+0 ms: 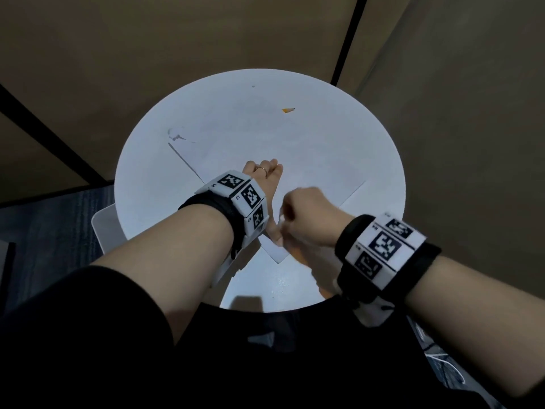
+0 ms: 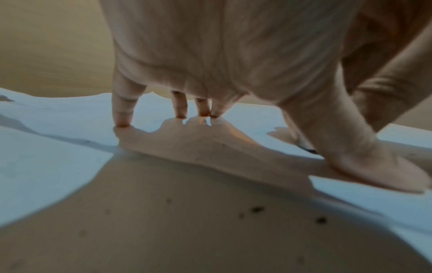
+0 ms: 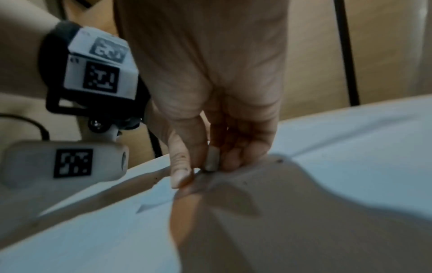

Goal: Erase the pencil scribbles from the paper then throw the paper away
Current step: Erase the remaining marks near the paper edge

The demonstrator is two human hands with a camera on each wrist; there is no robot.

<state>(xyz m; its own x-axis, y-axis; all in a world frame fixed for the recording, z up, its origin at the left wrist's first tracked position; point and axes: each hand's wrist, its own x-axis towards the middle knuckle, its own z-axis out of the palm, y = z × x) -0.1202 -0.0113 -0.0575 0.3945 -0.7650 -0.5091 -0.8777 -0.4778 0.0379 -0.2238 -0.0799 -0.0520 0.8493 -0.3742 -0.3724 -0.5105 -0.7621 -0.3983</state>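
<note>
In the head view, the paper (image 1: 265,149) is lying turned like a diamond on the round white bench (image 1: 368,137), its near corner pointing toward the person and its long axis running from near to far-right. The left hand (image 1: 267,184) is spreading over the sheet's middle and pinning it, while the right hand (image 1: 306,214) is curling just right of it over the near corner, clearly the nearer hand to the patch being worked. A pencil stub (image 1: 288,110) is lying well apart on the far side. In the left wrist view, the left fingertips (image 2: 179,110) and thumb are pressing straight down on the paper (image 2: 46,166), holding nothing. In the right wrist view, the right hand (image 3: 217,140) is pinching a small pale eraser (image 3: 212,160) between thumb and fingers, its tip touching the paper (image 3: 350,147). Dark crumbs are dotting the sheet nearby; remaining scribbles cannot be made out.
</note>
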